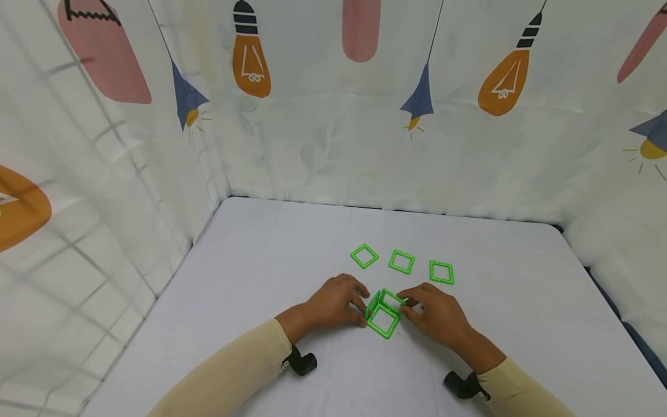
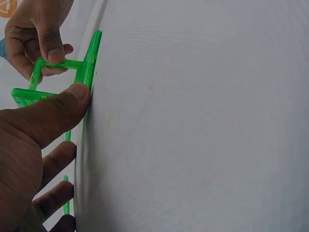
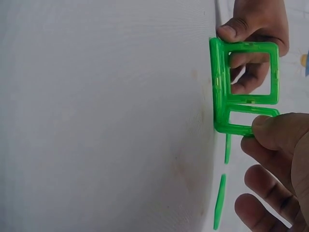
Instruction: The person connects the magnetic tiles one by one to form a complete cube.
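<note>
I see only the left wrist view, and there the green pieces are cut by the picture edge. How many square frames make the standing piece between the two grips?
Observer: Three. In the head view a flat frame lies on the table, and a left upright frame and a rear upright frame stand on its edges.
Operator: Which grip holds which frame?
Observer: The left grip pinches the left upright frame. The right grip pinches the rear upright frame at its right end.
Operator: Are more frames on the table?
Observer: Yes. Three loose frames lie flat in a row beyond the grips, and nothing touches them.
</note>
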A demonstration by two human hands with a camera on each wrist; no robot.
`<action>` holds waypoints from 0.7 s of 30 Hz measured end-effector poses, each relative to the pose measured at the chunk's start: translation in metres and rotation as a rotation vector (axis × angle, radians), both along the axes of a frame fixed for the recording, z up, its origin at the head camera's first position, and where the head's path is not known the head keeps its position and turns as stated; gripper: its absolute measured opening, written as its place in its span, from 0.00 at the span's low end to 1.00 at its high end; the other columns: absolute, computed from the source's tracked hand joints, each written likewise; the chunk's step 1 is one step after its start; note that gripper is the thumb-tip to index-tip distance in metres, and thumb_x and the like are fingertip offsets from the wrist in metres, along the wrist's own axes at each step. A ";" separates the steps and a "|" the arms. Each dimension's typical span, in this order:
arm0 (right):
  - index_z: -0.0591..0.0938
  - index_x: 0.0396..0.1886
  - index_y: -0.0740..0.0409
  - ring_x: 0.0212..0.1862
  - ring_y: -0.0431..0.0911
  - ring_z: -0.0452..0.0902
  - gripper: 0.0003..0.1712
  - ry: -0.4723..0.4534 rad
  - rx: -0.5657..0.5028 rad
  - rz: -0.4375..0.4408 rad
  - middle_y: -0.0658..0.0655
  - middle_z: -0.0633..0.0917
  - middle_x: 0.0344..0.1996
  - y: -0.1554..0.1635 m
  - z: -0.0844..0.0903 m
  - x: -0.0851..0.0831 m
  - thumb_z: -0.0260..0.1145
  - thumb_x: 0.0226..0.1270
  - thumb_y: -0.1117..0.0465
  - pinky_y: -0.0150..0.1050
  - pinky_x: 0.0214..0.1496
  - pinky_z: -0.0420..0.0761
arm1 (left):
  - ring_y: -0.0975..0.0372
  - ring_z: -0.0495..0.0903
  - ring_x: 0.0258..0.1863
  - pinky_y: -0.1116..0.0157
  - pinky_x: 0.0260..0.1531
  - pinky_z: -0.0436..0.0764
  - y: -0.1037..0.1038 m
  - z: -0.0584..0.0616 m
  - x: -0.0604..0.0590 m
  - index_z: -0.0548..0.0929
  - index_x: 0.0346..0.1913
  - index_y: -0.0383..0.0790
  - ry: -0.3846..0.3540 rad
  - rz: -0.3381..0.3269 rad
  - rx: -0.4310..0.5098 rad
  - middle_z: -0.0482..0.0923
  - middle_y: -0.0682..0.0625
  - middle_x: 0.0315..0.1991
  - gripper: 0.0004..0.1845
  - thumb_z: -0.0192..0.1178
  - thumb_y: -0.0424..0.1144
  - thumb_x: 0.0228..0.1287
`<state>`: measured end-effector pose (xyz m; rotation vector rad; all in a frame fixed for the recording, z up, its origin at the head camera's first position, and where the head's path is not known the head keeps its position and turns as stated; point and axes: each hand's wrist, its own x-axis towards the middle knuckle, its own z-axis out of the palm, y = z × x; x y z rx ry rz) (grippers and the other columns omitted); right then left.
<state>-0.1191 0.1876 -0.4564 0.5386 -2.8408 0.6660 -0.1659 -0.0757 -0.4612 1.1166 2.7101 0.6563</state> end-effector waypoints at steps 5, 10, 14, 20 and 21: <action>0.90 0.46 0.44 0.38 0.37 0.82 0.18 0.000 0.004 0.009 0.42 0.83 0.37 -0.001 0.000 0.000 0.83 0.54 0.59 0.34 0.37 0.81 | 0.61 0.73 0.62 0.61 0.64 0.71 0.000 0.001 0.000 0.95 0.41 0.53 0.001 -0.001 0.000 0.81 0.60 0.55 0.11 0.79 0.50 0.55; 0.90 0.46 0.43 0.39 0.37 0.82 0.18 0.000 0.011 0.010 0.42 0.83 0.37 -0.002 0.000 0.001 0.83 0.55 0.58 0.34 0.37 0.81 | 0.61 0.72 0.62 0.61 0.64 0.71 0.001 0.000 0.001 0.95 0.41 0.53 -0.002 0.006 -0.003 0.81 0.60 0.55 0.12 0.79 0.50 0.55; 0.90 0.46 0.43 0.38 0.37 0.82 0.18 0.004 0.008 0.018 0.42 0.83 0.37 -0.001 0.001 0.002 0.82 0.55 0.58 0.34 0.36 0.81 | 0.61 0.72 0.62 0.60 0.63 0.71 0.001 0.001 0.001 0.94 0.41 0.53 -0.004 0.009 -0.005 0.81 0.60 0.55 0.12 0.79 0.50 0.55; 0.89 0.46 0.42 0.39 0.38 0.82 0.18 -0.002 0.007 0.021 0.41 0.84 0.37 -0.001 0.001 0.002 0.82 0.56 0.57 0.34 0.36 0.81 | 0.61 0.72 0.62 0.61 0.63 0.71 0.000 0.000 0.001 0.94 0.41 0.53 -0.018 0.014 0.005 0.81 0.60 0.55 0.12 0.79 0.49 0.55; 0.89 0.46 0.42 0.39 0.38 0.82 0.18 -0.004 0.007 0.021 0.41 0.84 0.37 -0.001 0.001 0.002 0.82 0.56 0.57 0.34 0.36 0.81 | 0.61 0.72 0.62 0.60 0.63 0.71 0.000 0.000 0.001 0.94 0.41 0.53 -0.021 0.013 0.007 0.81 0.60 0.55 0.12 0.79 0.49 0.55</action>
